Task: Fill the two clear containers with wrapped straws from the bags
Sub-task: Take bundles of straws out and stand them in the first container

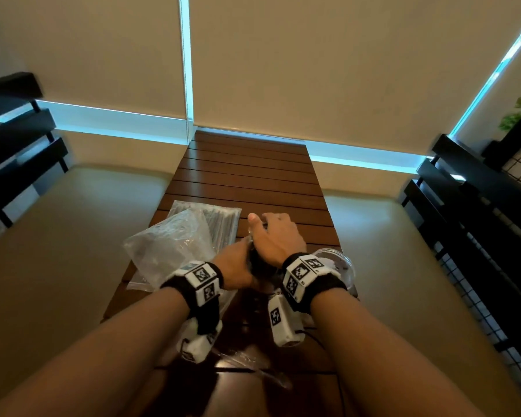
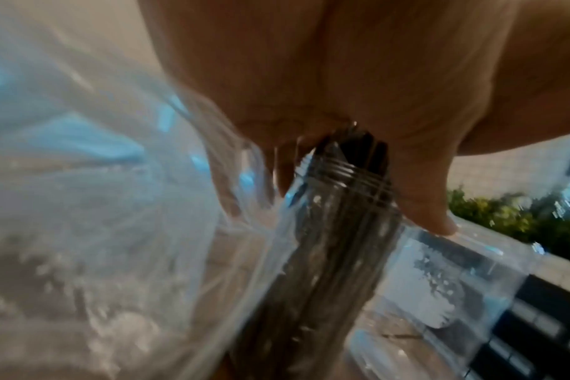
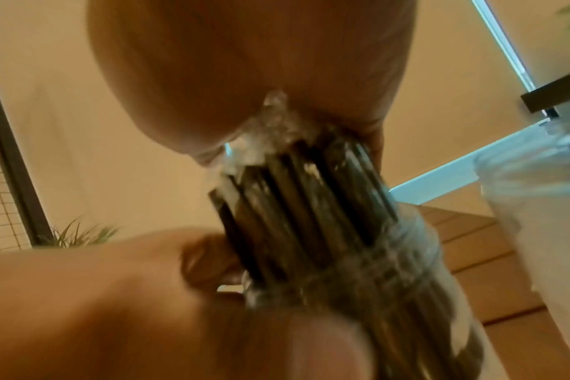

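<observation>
Both hands on one bundle of wrapped straws (image 3: 313, 205): left hand (image 1: 235, 266) gripping low, right hand (image 1: 275, 236) gripping its top, above slatted bench (image 1: 247, 170); crumpled bag (image 1: 169, 242) at left.

Dark brown slatted wooden counter (image 1: 253, 176), stripes running crosswise. Clear crinkly plastic bags (image 1: 169, 245), kinda frosty white where the light hits. Black straws in clear wrappers (image 3: 296, 205), glinting silver-grey in the left wrist view. See-through plastic container (image 2: 456, 282) with whitish smudges. Black wristbands (image 1: 328, 284) with white blocks carrying black-and-white square marker patterns. Beige blinds (image 1: 343, 70), cyan glow along the edges. Green plant (image 1: 515, 115) off right.
</observation>
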`<state>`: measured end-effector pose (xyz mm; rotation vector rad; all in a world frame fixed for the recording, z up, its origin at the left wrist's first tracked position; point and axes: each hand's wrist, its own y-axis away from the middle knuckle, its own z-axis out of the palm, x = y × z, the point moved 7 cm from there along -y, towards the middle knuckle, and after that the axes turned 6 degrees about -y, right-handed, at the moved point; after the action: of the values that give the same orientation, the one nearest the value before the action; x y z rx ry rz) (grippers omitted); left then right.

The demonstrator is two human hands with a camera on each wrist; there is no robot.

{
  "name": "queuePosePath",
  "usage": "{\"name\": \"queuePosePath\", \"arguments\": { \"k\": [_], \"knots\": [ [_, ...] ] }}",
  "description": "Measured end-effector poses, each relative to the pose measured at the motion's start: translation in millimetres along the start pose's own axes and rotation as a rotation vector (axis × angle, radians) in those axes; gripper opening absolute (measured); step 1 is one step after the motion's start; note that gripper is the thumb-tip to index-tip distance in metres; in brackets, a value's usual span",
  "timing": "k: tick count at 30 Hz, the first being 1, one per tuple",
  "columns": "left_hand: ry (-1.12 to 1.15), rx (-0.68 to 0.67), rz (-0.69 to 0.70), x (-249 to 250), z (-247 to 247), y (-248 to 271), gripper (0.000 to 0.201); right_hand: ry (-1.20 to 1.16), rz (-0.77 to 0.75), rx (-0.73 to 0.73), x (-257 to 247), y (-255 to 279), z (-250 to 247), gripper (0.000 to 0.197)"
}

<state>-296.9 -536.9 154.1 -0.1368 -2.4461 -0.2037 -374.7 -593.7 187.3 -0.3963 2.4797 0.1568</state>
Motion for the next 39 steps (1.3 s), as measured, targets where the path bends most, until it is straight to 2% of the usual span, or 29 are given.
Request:
{"name": "queuePosePath", "arguments": {
  "k": [3, 6, 10, 12, 14, 15, 18, 19, 21, 23, 26, 28, 31, 32, 34, 36, 37, 39],
  "knots": [
    [0.001, 0.158, 0.078, 12.4, 1.6, -5.5, 0.052, 0.086, 0.062, 0.086, -3.6, -1.9, -1.0, 0.063],
    [-0.027, 0.191, 0.032, 6.3, 11.3, -9.7, 0.046, 0.166, 0.11, 0.114, -4.4, -8.0, 0.9, 0.058],
    [0.026, 0.277, -0.088, -11.1, 14.1, -11.7, 0.038, 0.305, 0.046, 0.206, -8.1, -8.0, 4.3, 0.045],
    [-0.001, 0.268, -0.078, -7.3, 12.1, -13.0, 0.032, 0.324, 0.021, 0.195, -7.8, -10.0, 6.7, 0.043],
    [-0.101, 0.164, -0.094, -1.7, 7.8, -12.7, 0.029, 0.314, 0.01, 0.18, -6.7, -11.8, 5.3, 0.042],
    [-0.234, 0.096, -0.13, -3.3, 4.2, -11.4, 0.04, 0.306, -0.001, 0.175, -6.4, -12.4, 4.4, 0.041],
    [-0.679, -0.051, -0.227, -23.9, -15.3, 4.4, 0.109, 0.287, -0.04, 0.13, -2.5, -15.2, 3.9, 0.041],
    [-0.724, -0.075, -0.262, -35.9, -21.7, 12.7, 0.122, 0.277, -0.051, 0.121, -0.7, -17.6, 2.7, 0.04],
    [-0.751, -0.117, -0.378, -66.6, -29.6, 34.3, 0.127, 0.251, -0.071, 0.138, 1.6, -25.3, -1.3, 0.038],
    [-0.801, -0.142, -0.465, -91.6, -30.5, 50.4, 0.109, 0.235, -0.098, 0.183, 1.1, -33.6, -5.7, 0.036],
    [-0.727, -0.085, -0.486, -113.1, -37.9, 54.2, 0.057, 0.307, -0.135, 0.229, 2.1, -45.1, -12.9, 0.041],
    [-0.653, -0.016, -0.447, -117.6, -48.3, 50.7, 0.051, 0.386, -0.101, 0.235, 11.6, -49.7, -21.6, 0.042],
    [-0.55, 0.142, -0.357, -105.4, -61.1, 42.2, 0.056, 0.472, -0.071, 0.298, 22.5, -45.2, -38.8, 0.039],
    [-0.529, 0.207, -0.331, -97.3, -65.5, 40.5, 0.056, 0.491, -0.123, 0.364, 16.9, -36.9, -45.2, 0.036],
    [-0.492, 0.325, -0.298, -84.0, -78.3, 40.3, 0.053, 0.49, -0.341, 0.447, -6.9, -13.2, -46.7, 0.028],
    [-0.523, 0.407, -0.289, -72.2, -96.5, 43.7, 0.043, 0.401, -0.523, 0.386, -27.0, 10.7, -33.1, 0.02],
    [-0.559, 0.425, -0.285, -64.1, -105.5, 46.6, 0.034, 0.292, -0.53, 0.348, -31.2, 18.0, -28.5, 0.019],
    [-0.579, 0.397, -0.306, -44.9, -117.6, 53.7, 0.015, -0.042, -0.41, 0.276, -27.5, 17.4, -26.1, 0.024]
  ]
}}
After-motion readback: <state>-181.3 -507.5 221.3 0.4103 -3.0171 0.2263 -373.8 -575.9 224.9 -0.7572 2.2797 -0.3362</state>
